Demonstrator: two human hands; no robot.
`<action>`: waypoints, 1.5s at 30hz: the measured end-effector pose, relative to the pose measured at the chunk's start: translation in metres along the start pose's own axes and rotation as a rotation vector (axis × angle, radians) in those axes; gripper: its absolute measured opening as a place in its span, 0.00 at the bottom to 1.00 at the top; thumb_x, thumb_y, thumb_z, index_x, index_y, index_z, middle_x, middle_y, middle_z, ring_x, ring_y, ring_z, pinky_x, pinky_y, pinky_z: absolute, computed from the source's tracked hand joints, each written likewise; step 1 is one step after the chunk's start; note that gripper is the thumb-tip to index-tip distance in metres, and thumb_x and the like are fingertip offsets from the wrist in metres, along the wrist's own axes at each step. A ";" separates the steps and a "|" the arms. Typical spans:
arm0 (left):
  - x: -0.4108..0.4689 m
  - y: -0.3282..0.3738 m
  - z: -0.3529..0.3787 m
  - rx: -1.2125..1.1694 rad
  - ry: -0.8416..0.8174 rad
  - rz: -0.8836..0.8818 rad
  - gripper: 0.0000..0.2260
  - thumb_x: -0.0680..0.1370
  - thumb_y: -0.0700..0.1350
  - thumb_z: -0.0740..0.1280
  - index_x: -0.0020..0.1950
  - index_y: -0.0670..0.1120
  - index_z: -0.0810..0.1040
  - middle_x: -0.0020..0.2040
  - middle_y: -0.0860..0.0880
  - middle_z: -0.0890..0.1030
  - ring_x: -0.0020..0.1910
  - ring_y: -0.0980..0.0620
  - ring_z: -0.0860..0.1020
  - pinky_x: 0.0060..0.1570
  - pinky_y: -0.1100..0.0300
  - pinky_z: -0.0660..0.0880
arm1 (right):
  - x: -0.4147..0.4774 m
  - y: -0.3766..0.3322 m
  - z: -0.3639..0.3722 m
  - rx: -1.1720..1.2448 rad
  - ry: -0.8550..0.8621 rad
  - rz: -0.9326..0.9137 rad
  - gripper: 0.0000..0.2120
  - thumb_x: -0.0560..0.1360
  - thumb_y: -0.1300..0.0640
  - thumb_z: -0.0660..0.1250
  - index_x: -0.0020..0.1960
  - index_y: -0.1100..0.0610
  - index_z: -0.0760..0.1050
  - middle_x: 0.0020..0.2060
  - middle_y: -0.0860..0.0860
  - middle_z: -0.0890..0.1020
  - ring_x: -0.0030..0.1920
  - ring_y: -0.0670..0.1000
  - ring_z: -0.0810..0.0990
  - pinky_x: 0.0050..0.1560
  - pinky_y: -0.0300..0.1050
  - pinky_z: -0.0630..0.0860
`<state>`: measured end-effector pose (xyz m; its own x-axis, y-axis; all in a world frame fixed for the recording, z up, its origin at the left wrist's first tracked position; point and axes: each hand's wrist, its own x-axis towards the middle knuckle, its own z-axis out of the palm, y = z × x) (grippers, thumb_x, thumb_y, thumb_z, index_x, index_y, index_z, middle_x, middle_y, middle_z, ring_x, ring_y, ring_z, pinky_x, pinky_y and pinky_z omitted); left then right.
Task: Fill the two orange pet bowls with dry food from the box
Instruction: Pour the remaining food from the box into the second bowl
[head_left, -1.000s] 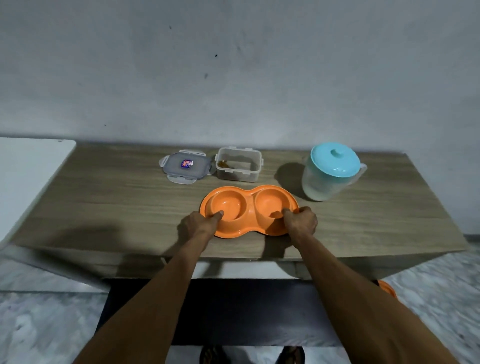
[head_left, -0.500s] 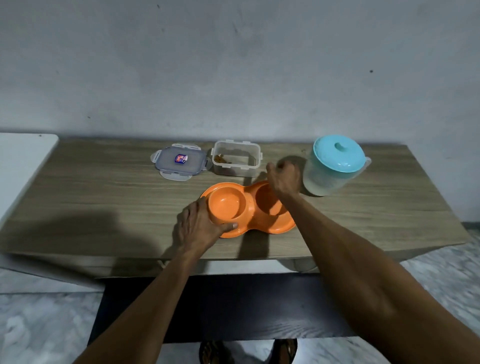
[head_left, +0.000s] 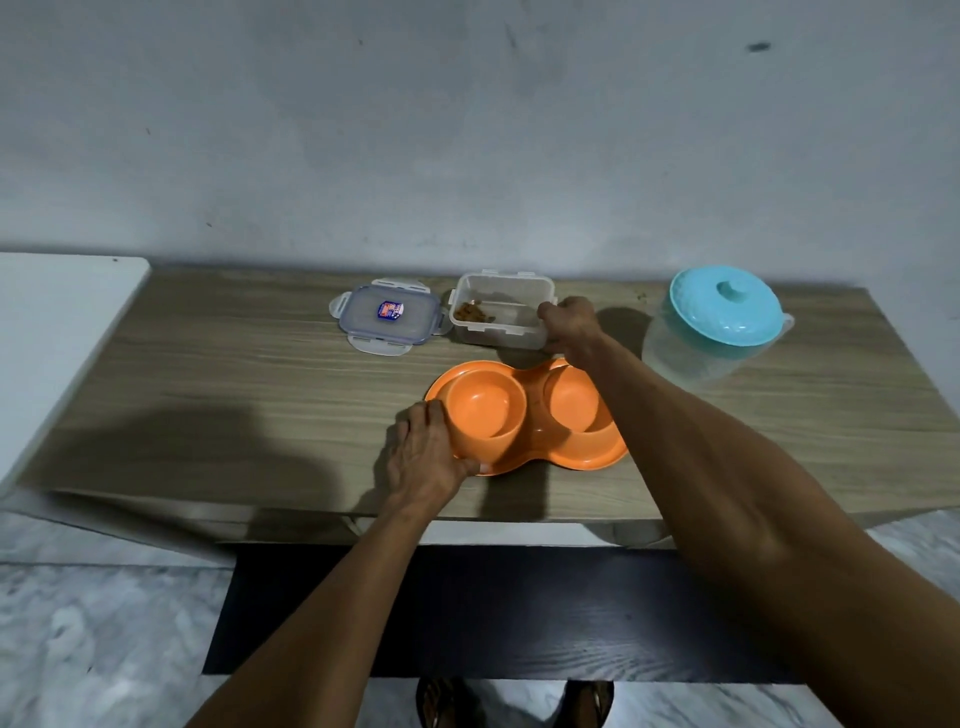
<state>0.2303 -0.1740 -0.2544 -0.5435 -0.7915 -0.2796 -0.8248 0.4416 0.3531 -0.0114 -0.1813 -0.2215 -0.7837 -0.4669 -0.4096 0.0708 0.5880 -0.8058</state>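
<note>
One wooden table (head_left: 208, 395), and your two orange bowls (head_left: 480, 415) sit by its near edge, left hand (head_left: 423, 457) gripping their left rim. Just behind, your right hand (head_left: 569, 325) grips the right end of the open box (head_left: 501, 332), little kibble (head_left: 472, 313) inside.

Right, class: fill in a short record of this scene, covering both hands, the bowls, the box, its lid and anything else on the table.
Left hand: grips left end of orange double bowl
Right hand: holds right end of food box
Bowls: both empty
Food box: open, a little dry food in its left part
Box lid: flat on table, left of box
Other: jug with teal lid, at right
</note>
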 end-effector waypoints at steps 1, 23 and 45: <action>0.000 0.000 -0.001 -0.004 -0.003 0.001 0.46 0.67 0.60 0.76 0.77 0.47 0.56 0.74 0.45 0.61 0.73 0.43 0.62 0.66 0.47 0.68 | -0.004 0.000 -0.002 0.011 -0.019 -0.020 0.16 0.78 0.55 0.64 0.62 0.64 0.74 0.56 0.61 0.80 0.53 0.62 0.81 0.51 0.60 0.83; -0.004 -0.001 -0.004 -0.037 0.021 0.037 0.45 0.66 0.58 0.77 0.75 0.45 0.59 0.71 0.44 0.64 0.70 0.43 0.64 0.65 0.48 0.67 | -0.133 0.032 -0.052 -0.430 0.041 -0.786 0.10 0.73 0.57 0.71 0.42 0.55 0.69 0.57 0.54 0.76 0.55 0.51 0.72 0.47 0.38 0.66; -0.002 0.000 -0.001 -0.005 0.018 0.018 0.42 0.67 0.55 0.77 0.75 0.46 0.61 0.73 0.43 0.61 0.72 0.40 0.64 0.68 0.44 0.66 | -0.155 0.051 -0.041 -0.733 0.017 -1.099 0.10 0.73 0.56 0.73 0.45 0.58 0.73 0.69 0.62 0.70 0.67 0.64 0.71 0.57 0.54 0.76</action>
<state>0.2315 -0.1733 -0.2534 -0.5550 -0.7912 -0.2569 -0.8143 0.4536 0.3621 0.0886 -0.0522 -0.1814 -0.2262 -0.9220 0.3142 -0.9466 0.1321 -0.2940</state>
